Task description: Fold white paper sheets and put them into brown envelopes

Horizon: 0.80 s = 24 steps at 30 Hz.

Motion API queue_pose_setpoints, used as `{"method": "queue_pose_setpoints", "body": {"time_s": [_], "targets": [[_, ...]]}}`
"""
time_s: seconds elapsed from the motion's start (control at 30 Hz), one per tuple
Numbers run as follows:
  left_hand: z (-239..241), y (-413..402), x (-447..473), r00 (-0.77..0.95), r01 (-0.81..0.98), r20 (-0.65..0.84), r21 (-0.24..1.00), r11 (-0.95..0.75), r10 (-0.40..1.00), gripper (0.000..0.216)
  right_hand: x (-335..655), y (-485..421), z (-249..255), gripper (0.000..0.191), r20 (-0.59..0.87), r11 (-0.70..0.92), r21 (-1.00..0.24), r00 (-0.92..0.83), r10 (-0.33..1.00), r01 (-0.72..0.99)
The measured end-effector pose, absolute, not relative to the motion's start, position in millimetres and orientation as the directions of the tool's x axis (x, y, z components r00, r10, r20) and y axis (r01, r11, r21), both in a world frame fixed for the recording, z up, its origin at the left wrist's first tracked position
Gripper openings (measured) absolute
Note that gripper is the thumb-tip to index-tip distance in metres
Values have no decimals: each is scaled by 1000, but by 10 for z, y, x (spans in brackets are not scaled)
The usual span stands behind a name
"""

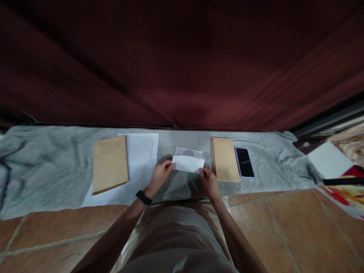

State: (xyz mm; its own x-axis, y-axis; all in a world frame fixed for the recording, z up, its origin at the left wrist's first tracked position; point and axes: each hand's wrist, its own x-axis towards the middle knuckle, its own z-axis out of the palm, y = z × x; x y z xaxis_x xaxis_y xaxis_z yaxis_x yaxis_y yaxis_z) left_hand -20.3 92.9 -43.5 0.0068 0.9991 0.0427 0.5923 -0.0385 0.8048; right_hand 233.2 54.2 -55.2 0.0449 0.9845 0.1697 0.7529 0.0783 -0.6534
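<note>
Between my two hands is a folded sheet of white paper point(188, 163), with one flap lying partly over the part behind it. My left hand point(161, 172), with a dark band at its wrist, pinches the paper's left edge. At the lower right corner, my right hand point(209, 179) grips it between thumb and fingers. Just right of that hand lies a stack of brown envelopes point(227, 159). On the left, another brown envelope stack point(110, 163) rests on several white sheets point(139, 151).
A grey cloth point(273, 159) covers the long surface. On it, a phone point(245, 162) lies right of the envelopes. Behind hangs a dark red curtain point(182, 76). A white sheet point(330, 160) and a colourful printed item point(347, 195) are at the far right. Below is tiled floor point(264, 216).
</note>
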Motion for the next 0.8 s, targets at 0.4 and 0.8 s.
{"method": "queue_pose_setpoints", "body": {"time_s": [0.4,0.8], "targets": [[-355,1167,-44,-76,773,-35,629,81,997,26,2278,780,-534,40,71,-80,-505,134,988,860],[-202,1319,98,-99,915,-136,378,143,986,38,2217,907,-354,39,-39,-217,-295,216,976,931]]}}
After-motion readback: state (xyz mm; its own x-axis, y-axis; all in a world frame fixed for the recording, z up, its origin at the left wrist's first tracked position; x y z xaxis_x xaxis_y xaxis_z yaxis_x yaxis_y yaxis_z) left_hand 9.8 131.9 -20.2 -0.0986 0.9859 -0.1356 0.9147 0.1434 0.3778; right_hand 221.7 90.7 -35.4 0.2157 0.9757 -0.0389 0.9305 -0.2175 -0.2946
